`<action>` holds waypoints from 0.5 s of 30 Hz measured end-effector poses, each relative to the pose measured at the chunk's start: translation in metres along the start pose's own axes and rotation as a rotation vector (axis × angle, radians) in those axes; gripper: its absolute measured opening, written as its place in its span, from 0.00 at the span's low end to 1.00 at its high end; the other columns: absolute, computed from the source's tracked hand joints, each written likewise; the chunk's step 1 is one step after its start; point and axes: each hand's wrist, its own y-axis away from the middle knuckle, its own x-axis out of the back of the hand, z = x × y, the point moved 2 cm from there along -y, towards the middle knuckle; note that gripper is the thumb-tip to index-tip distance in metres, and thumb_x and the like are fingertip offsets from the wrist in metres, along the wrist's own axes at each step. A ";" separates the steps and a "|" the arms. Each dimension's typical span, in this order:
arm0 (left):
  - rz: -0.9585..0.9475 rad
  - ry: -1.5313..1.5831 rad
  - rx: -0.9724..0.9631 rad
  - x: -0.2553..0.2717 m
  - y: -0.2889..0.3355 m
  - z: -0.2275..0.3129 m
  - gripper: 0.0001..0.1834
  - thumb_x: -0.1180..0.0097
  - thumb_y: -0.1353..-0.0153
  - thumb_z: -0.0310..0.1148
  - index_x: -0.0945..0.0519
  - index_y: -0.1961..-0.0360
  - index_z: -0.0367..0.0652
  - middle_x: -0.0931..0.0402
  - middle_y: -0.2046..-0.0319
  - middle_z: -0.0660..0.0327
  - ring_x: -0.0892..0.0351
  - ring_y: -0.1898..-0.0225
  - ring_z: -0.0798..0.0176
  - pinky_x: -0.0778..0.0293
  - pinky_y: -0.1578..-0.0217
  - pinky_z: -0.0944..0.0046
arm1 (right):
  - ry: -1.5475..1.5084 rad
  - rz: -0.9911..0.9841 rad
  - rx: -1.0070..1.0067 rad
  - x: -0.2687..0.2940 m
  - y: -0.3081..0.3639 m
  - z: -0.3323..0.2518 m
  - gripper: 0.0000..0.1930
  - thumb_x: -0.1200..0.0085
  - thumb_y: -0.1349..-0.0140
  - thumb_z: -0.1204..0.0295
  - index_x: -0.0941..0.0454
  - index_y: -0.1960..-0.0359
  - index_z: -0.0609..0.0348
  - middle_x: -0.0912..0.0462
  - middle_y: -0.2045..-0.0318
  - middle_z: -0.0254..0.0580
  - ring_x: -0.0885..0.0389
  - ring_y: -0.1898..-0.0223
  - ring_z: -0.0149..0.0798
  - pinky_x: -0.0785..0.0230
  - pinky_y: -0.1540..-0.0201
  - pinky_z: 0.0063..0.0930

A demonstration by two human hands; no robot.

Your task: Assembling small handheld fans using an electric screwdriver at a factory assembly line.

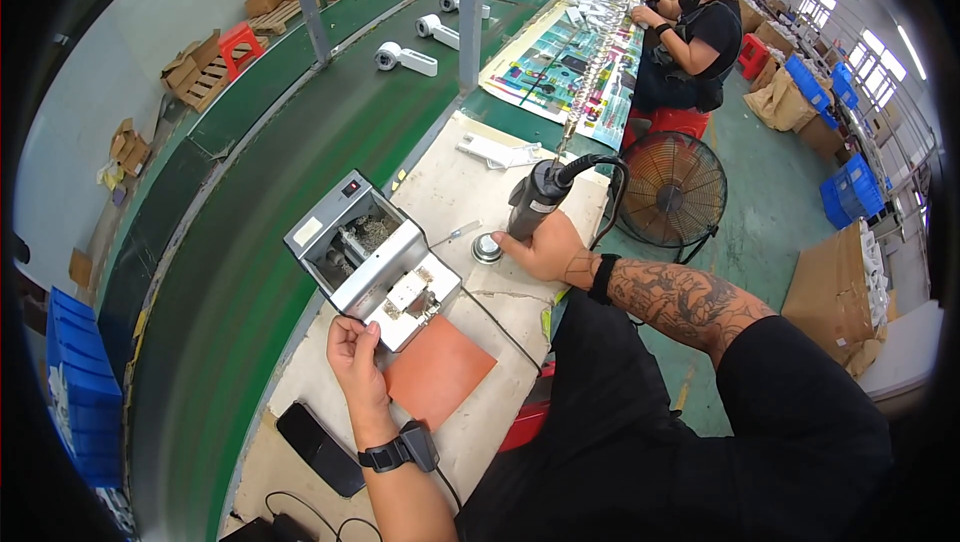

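Note:
My right hand (548, 250) is wrapped round a black electric screwdriver (535, 200), held tilted over the workbench. The screwdriver's cable loops from its top, beside a coiled hanging line. Below its lower end, by my thumb, is a small round silver piece (487, 248); whether they touch I cannot tell. My left hand (357, 360) is closed, fingers curled, beside the near corner of a grey screw feeder (375, 257). Anything pinched in it is too small to make out. The feeder's open tray holds many small metal screws. An orange-brown sheet (438, 372) lies next to the left hand.
A black phone (320, 449) lies near the bench's front. White plastic parts (497, 152) sit farther up. Along the left runs a green conveyor (270, 232) carrying white handheld fans (405, 60). A large floor fan (672, 192) stands right; beyond it a co-worker (690, 42) sits.

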 end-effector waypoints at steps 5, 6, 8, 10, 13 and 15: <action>0.000 0.002 0.003 0.000 0.000 0.000 0.11 0.33 0.29 0.25 0.25 0.63 0.46 0.24 0.66 0.71 0.29 0.63 0.77 0.34 0.57 0.73 | 0.001 0.004 -0.001 0.000 0.000 -0.001 0.27 0.42 0.26 0.44 0.14 0.70 0.57 0.12 0.75 0.53 0.16 0.70 0.63 0.27 0.59 0.55; 0.000 0.000 0.004 -0.001 0.000 0.000 0.10 0.33 0.29 0.25 0.25 0.63 0.46 0.24 0.66 0.71 0.29 0.63 0.77 0.35 0.57 0.73 | 0.003 0.002 -0.002 0.000 0.000 -0.001 0.27 0.42 0.26 0.45 0.14 0.70 0.57 0.12 0.75 0.53 0.16 0.70 0.63 0.27 0.58 0.55; 0.000 -0.002 0.004 0.000 0.000 0.000 0.10 0.34 0.29 0.25 0.26 0.63 0.46 0.24 0.66 0.71 0.29 0.64 0.77 0.35 0.57 0.73 | 0.006 -0.001 -0.002 0.000 0.000 0.000 0.27 0.42 0.26 0.45 0.14 0.70 0.57 0.12 0.75 0.53 0.16 0.70 0.63 0.28 0.58 0.55; 0.005 -0.001 0.000 0.000 0.000 -0.001 0.10 0.34 0.29 0.25 0.26 0.63 0.46 0.24 0.66 0.71 0.30 0.64 0.77 0.35 0.57 0.73 | 0.006 0.000 0.007 -0.001 0.000 0.000 0.27 0.42 0.26 0.45 0.14 0.71 0.57 0.12 0.75 0.53 0.16 0.70 0.63 0.28 0.58 0.55; 0.006 0.001 0.002 -0.002 0.001 0.001 0.10 0.34 0.29 0.25 0.26 0.63 0.46 0.24 0.67 0.71 0.30 0.64 0.77 0.35 0.57 0.73 | -0.003 0.002 0.001 0.000 0.001 -0.001 0.27 0.42 0.26 0.45 0.14 0.71 0.57 0.12 0.75 0.52 0.16 0.70 0.63 0.28 0.58 0.54; 0.005 -0.004 0.006 -0.001 0.000 0.000 0.10 0.34 0.29 0.26 0.26 0.63 0.46 0.24 0.67 0.71 0.30 0.64 0.77 0.35 0.58 0.73 | -0.004 0.014 0.011 -0.001 0.001 -0.001 0.27 0.42 0.26 0.45 0.14 0.71 0.57 0.12 0.75 0.52 0.17 0.70 0.63 0.28 0.57 0.54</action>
